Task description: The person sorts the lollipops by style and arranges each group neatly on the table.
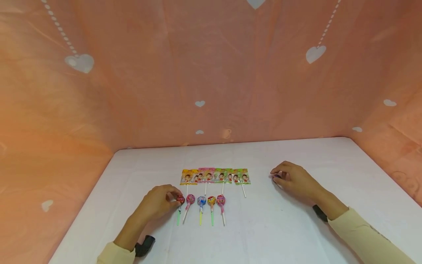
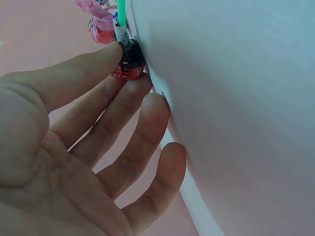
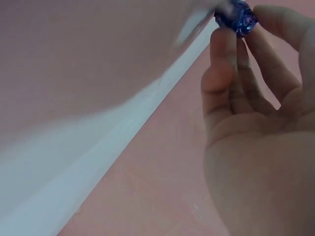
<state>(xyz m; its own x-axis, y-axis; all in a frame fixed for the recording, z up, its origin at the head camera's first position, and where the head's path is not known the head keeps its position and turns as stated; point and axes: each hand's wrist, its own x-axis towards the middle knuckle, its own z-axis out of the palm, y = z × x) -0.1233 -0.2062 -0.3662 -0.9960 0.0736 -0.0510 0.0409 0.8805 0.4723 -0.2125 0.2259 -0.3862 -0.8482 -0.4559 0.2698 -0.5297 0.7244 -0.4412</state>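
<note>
My left hand (image 1: 157, 202) pinches the head of a lollipop (image 2: 132, 61) in a red and black wrapper, with its green stick pointing toward me. This lollipop is at the left end of a row, beside a pink lollipop (image 1: 190, 199). Over on the right, my right hand (image 1: 298, 182) holds a shiny dark blue, ball-shaped wrapped candy (image 3: 237, 18) between thumb and fingertips, close to the white table. In the head view the fingers cover most of that candy.
A blue lollipop (image 1: 202, 200), a yellow-orange lollipop (image 1: 211, 200) and another pink lollipop (image 1: 221, 200) continue the row. Behind them lie several flat lollipops in printed packets (image 1: 221, 176), slightly overlapping. The white table (image 1: 263, 234) meets an orange cloth backdrop (image 1: 211, 73) with hearts.
</note>
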